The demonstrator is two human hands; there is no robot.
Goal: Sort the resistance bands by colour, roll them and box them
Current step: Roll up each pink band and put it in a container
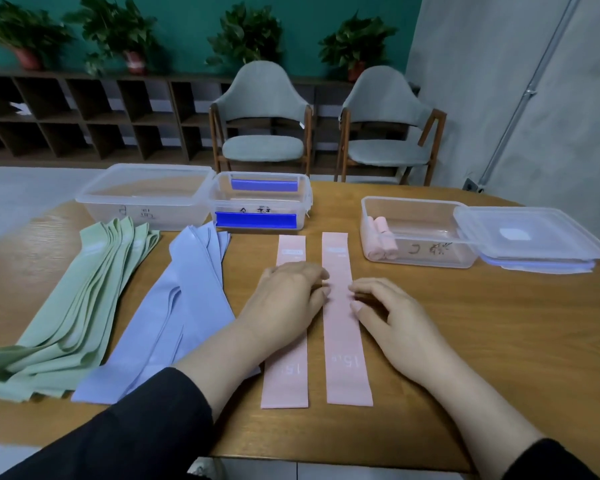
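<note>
Two flat pink bands [343, 306], hands alongside

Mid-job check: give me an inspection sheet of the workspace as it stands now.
Surface: wooden table, bands sorted by colour.
Job's things: green bands piled at left; blue bands beside them; two pink bands flat and parallel at centre; pink rolls in the right box; two more boxes behind.
Clutter: stacked lids against the right box.
Grip: left hand rests on the left pink band, fingertips at the right one; right hand touches the right one.
Cables: nothing seen.
Surroundings: two chairs, shelf, potted plants.
</note>
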